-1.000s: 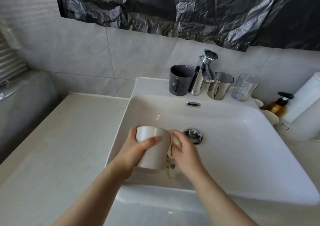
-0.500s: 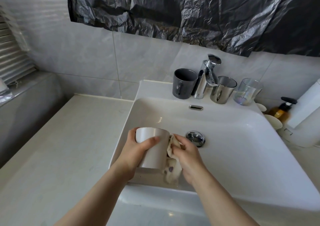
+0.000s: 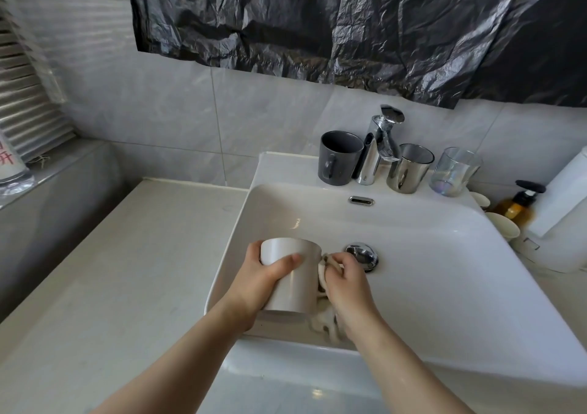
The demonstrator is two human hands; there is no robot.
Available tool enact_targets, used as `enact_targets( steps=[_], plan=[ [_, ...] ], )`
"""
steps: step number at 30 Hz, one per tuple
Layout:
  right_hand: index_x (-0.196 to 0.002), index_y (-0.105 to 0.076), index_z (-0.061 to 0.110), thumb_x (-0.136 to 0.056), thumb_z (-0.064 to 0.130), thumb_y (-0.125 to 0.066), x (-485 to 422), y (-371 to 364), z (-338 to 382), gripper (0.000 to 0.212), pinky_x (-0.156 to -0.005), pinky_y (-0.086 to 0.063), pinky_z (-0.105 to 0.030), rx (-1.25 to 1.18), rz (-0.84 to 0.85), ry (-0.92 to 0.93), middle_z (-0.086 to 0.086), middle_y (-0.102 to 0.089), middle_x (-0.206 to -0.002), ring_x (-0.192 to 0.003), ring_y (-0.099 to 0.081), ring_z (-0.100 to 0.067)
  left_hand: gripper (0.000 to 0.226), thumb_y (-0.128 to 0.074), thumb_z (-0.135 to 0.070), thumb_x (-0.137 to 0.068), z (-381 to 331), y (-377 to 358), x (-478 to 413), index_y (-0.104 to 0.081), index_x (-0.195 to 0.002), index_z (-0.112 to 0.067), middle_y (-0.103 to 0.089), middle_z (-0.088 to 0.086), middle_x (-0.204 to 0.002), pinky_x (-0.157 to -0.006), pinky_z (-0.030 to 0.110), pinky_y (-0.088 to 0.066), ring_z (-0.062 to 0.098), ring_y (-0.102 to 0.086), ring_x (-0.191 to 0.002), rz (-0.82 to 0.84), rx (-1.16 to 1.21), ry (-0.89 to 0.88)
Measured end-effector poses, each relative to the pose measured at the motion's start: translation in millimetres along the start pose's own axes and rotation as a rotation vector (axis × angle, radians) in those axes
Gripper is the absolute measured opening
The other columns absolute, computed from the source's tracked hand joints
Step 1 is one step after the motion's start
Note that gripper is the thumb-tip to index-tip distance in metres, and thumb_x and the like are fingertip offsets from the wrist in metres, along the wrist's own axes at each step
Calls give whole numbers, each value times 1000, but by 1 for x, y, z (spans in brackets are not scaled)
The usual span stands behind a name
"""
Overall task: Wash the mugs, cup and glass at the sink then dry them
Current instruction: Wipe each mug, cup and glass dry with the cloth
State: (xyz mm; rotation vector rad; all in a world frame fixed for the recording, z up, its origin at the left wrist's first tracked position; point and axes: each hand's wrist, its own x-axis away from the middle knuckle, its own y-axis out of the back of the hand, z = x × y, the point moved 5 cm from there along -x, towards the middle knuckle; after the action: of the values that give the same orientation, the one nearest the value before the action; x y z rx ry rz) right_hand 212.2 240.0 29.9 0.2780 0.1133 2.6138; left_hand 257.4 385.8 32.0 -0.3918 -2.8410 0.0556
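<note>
A crinkled black plastic sheet [image 3: 349, 22] hung over the grey tiled wall [image 3: 178, 105]. An amber pump bottle [image 3: 517, 205] stood on the counter [image 3: 104, 274] beside a white roll [image 3: 562, 197], with small white cups [image 3: 505, 229] just in front. Blinds [image 3: 25, 118] covered the far left.

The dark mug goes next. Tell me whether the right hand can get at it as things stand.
Probably not yet. The right hand is closed on the cloth against the white mug. The path itself looks open: the dark grey mug stands on the sink ledge, left of the faucet, with nothing in front.
</note>
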Motion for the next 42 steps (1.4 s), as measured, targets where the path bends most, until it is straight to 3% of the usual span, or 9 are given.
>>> enact_targets(
  steps=[3,10,13,16,20,22,31,37,42],
  plan=[
    [-84,-56,22,-89,7,-51,1,0,1,17,-55,-40,-11,167,-20,98,7,-60,-75,-69,-54,-11,87,-76,-52,-40,-1,0,0,-44,-116,-25,-62,4,-105,-73,37,-55,22,-66,-91,-7,-1,-8],
    [-102,-59,11,-89,-12,-50,5,-9,8,28,-58,-51,-12,-490,186,-39,-5,-62,-94,-70,-62,-3,89,-74,-52,-38,-1,3,-1,-44,-117,-23,-60,7,-106,-68,37,-54,25,-64,-92,-25,66,-7],
    [-88,-60,11,-94,11,-53,1,-5,4,10,-55,-46,-15,-135,76,-7,-1,-60,-74,-61,-59,-5,73,-73,-41,-52,-1,2,-2,-44,-116,-23,-60,7,-106,-67,35,-52,25,-63,-90,-37,79,-10],
    [-72,-57,17,-95,34,-49,-4,-2,-2,30,-59,-40,-27,255,-101,45,2,-60,-67,-70,-55,-19,71,-72,-40,-54,-1,-1,-1,-43,-116,-22,-60,6,-105,-68,35,-52,23,-63,-90,-65,68,-19],
    [-98,-65,13,-97,14,-49,3,-27,-6,16,-79,-48,-35,-395,229,-133,-5,-69,-88,-82,-62,-17,75,-74,-43,-55,1,9,-5,-41,-119,-22,-57,9,-107,-68,51,-57,34,-63,-94,-175,194,27],
    [-106,-63,9,-93,0,-50,2,-29,-6,20,-86,-50,-36,-470,282,-149,-8,-69,-95,-88,-64,-19,73,-73,-46,-55,2,15,-7,-41,-117,-25,-56,10,-111,-77,58,-55,35,-62,-96,-222,197,31],
    [-72,-54,11,-92,19,-52,-4,2,-3,22,-65,-36,-29,140,-187,100,-3,-57,-68,-75,-51,-25,79,-76,-45,-50,-2,-3,0,-42,-118,-22,-61,7,-108,-70,36,-54,23,-65,-93,-25,89,-22],
    [-93,-62,23,-88,3,-57,-4,-4,0,21,-82,-47,-22,-168,-8,96,4,-67,-97,-90,-62,-9,96,-74,-54,-37,-2,1,-1,-41,-122,-23,-59,7,-110,-70,36,-55,24,-64,-95,-8,106,-18],
    [-87,-60,5,-91,3,-55,-1,4,7,7,-58,-45,-7,-297,-84,130,2,-61,-77,-61,-58,5,85,-69,-51,-55,2,-10,-4,-32,-127,-27,-56,4,-111,-72,34,-54,21,-62,-95,-24,129,35]
  ],
)
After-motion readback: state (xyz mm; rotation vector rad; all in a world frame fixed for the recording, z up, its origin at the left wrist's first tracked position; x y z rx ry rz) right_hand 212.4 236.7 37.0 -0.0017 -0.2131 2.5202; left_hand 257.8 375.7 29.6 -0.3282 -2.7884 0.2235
